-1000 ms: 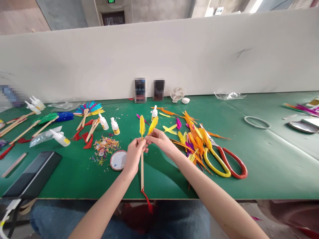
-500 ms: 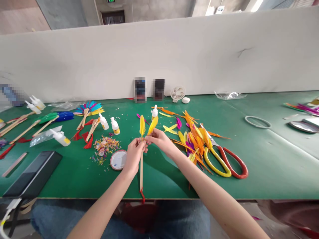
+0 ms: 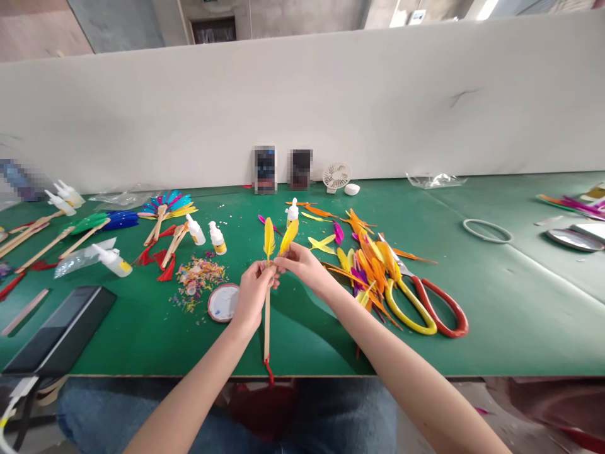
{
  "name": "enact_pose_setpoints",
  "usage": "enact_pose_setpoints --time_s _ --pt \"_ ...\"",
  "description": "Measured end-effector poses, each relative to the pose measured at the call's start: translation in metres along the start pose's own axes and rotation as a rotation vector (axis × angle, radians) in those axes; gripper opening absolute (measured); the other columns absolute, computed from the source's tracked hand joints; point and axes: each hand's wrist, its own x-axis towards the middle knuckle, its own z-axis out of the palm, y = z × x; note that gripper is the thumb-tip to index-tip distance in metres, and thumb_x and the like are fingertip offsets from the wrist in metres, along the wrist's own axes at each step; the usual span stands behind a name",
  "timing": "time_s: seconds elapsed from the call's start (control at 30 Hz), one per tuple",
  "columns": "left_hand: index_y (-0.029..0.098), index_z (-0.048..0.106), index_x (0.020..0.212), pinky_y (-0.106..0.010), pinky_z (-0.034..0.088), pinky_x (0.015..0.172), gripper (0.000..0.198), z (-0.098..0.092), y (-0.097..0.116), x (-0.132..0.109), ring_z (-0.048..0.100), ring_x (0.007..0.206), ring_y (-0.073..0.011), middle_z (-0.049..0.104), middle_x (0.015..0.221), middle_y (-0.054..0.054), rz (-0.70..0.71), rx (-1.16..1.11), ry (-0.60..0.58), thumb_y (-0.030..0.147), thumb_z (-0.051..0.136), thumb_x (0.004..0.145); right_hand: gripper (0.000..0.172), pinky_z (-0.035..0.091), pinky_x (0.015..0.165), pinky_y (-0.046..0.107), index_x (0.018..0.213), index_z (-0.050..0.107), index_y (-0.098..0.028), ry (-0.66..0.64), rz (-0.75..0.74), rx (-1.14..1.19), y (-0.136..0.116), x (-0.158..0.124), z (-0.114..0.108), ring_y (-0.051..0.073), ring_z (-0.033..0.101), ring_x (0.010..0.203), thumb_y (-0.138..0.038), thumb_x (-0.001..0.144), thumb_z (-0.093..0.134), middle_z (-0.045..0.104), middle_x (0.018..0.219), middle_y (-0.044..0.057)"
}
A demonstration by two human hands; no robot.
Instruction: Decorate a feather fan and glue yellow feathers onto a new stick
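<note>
stick (image 3: 267, 325) — upper end hidden (behind left hand (image 3: 253, 289)) | upright devices (image 3: 265, 170) — blurred

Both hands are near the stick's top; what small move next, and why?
Probably press the tilted yellow feather against the wooden stick: the right hand pinches its base, angled away from the upright yellow feather, while the left hand grips the stick.

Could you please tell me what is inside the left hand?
A wooden stick; its lower length shows below the left hand, but the gripped part is covered.
</note>
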Motion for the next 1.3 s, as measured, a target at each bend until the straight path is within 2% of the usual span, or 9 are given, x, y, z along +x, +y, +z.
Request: enact_pose_setpoints --time_s 0.23,0.43,0.63,0.73,0.83,0.93,1.07,1.23,1.3 --pt "0.015 0.049 0.060 -0.019 0.035 0.049 0.011 0.000 -0.001 0.000 0.044 0.048 -0.0056 0.050 0.056 0.003 -0.001 -0.012 -0.002 0.023 0.055 0.062 0.018 0.041 0.059 0.028 0.061 0.041 -0.020 0.007 -0.012 -0.005 0.001 0.000 0.000 0.011 0.051 0.057 -0.027 0.062 0.058 0.051 0.058 -0.005" --pt "0.013 0.055 0.070 -0.022 0.042 0.057 0.019 0.001 0.003 -0.003 0.050 0.057 -0.0081 0.055 0.066 0.000 -0.012 -0.002 -0.076 0.030 0.059 0.064 0.019 0.041 0.059 0.028 0.061 0.042 -0.019 0.021 -0.005 -0.016 0.000 0.002 -0.004 0.011 0.051 0.056 -0.028 0.063 0.058 0.050 0.057 -0.005" --pt "0.013 0.055 0.071 -0.021 0.042 0.058 0.017 0.001 0.003 -0.002 0.051 0.057 -0.0069 0.055 0.066 0.001 -0.133 -0.168 -0.101 0.024 0.061 0.061 0.018 0.044 0.061 0.028 0.072 0.044 -0.020 -0.038 0.008 -0.019 0.000 0.004 -0.009 0.011 0.053 0.057 -0.032 0.067 0.057 0.054 0.060 -0.004" --pt "0.014 0.055 0.071 -0.021 0.042 0.058 0.016 0.000 0.002 -0.001 0.052 0.057 -0.0068 0.055 0.065 0.001 -0.186 -0.230 -0.090 0.022 0.062 0.059 0.017 0.045 0.062 0.029 0.082 0.045 -0.020 0.036 0.074 -0.059 -0.003 0.006 -0.020 0.012 0.055 0.061 -0.030 0.071 0.053 0.057 0.067 -0.002" --pt "0.014 0.055 0.070 -0.021 0.042 0.058 0.015 0.000 0.002 -0.001 0.052 0.056 -0.0069 0.055 0.065 0.001 -0.215 -0.246 -0.090 0.021 0.063 0.059 0.013 0.044 0.063 0.029 0.085 0.047 -0.020 0.199 0.045 -0.298 -0.010 0.007 -0.043 0.013 0.056 0.064 -0.026 0.074 0.049 0.057 0.074 0.001" --pt "0.014 0.054 0.069 -0.021 0.042 0.058 0.015 -0.001 0.003 -0.001 0.052 0.056 -0.0073 0.055 0.065 0.001 -0.222 -0.195 -0.075 0.022 0.063 0.059 0.001 0.041 0.065 0.030 0.074 0.049 -0.020 0.323 -0.010 -0.751 -0.018 0.001 -0.073 0.016 0.055 0.070 -0.021 0.073 0.049 0.058 0.075 0.002" --pt "0.014 0.055 0.071 -0.021 0.041 0.057 0.017 -0.001 0.004 -0.001 0.052 0.056 -0.0072 0.055 0.067 0.001 -0.217 -0.138 -0.074 0.022 0.063 0.059 0.009 0.036 0.056 0.027 0.064 0.048 -0.020 0.104 0.173 -1.142 -0.029 -0.018 -0.105 0.016 0.053 0.062 -0.015 0.071 0.047 0.056 0.064 0.001" --pt "0.016 0.053 0.074 -0.021 0.040 0.055 0.020 -0.001 0.003 -0.001 0.050 0.053 -0.0062 0.052 0.065 0.003 -0.212 -0.104 -0.092 0.024 0.062 0.059 0.010 0.034 0.046 0.024 0.068 0.050 -0.022 -0.191 0.470 -1.137 -0.034 -0.043 -0.113 0.014 0.050 0.049 -0.013 0.065 0.052 0.053 0.057 -0.002" --pt "0.016 0.052 0.074 -0.021 0.040 0.054 0.021 -0.001 0.003 -0.001 0.049 0.052 -0.0059 0.052 0.065 0.003 -0.213 -0.091 -0.090 0.024 0.063 0.058 0.013 0.033 0.043 0.024 0.070 0.050 -0.023 -0.240 0.495 -1.134 -0.029 -0.047 -0.109 0.014 0.049 0.045 -0.013 0.063 0.054 0.051 0.052 -0.003"
